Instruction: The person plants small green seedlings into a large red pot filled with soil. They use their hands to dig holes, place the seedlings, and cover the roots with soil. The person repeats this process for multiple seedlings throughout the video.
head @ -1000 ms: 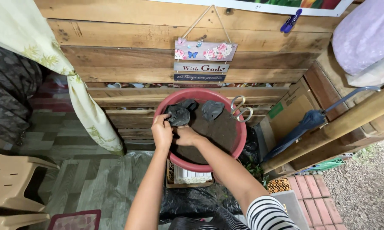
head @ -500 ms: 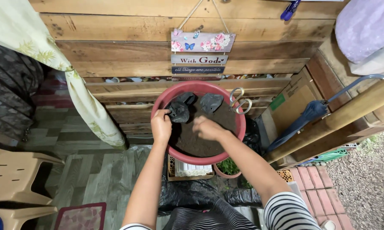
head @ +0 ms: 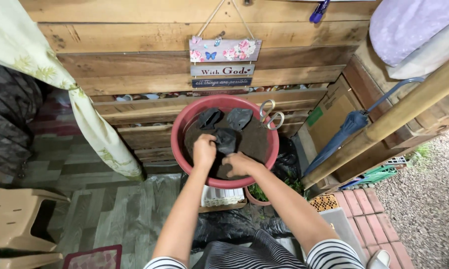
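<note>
Left grip: left hand (head: 204, 151) clamped on small black bag (head: 226, 141), held over the soil.
Right grip: right hand (head: 240, 163) curled, pressing soil just beside the bag; closure unclear.
Done: two black bags (head: 224, 118) stand beyond the grips, inside red basin (head: 177, 137).
Left: held bag appears unfilled.

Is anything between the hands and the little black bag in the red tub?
Nothing visible. The left hand holds the small black plastic bag and the right hand rests beside it on the soil.
</note>
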